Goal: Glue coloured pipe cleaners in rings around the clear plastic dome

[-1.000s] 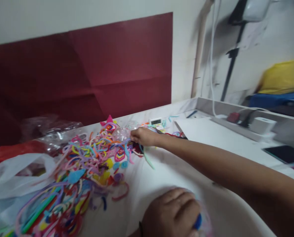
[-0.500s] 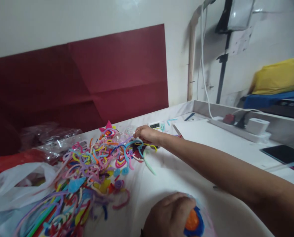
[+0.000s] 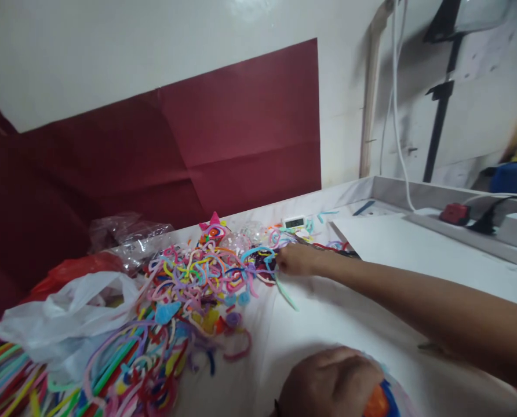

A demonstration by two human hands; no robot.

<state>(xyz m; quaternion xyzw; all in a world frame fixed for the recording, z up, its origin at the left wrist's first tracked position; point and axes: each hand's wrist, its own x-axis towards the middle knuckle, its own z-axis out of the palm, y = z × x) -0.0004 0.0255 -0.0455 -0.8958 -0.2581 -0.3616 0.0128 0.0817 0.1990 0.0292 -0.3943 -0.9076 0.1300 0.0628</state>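
Note:
At the bottom of the view my left hand is wrapped round a craft piece with an orange centre and a blue ring; most of it is hidden under the fingers. My right hand reaches across to the right end of a heap of pipe cleaners. Its fingers are bent down beside a light blue pipe cleaner, and what they grip cannot be made out. A pale green pipe cleaner lies just below this hand.
A white plastic bag and clear wrapping lie at the left. Behind the heap are a small digital timer and a pink-eared craft figure. A power strip with plugs runs along the right edge.
The view has swung left, so everything sits further right. My right hand has lowered into the heap's right end; a purple pipe cleaner near its fingers no longer shows there. My left hand keeps its hold.

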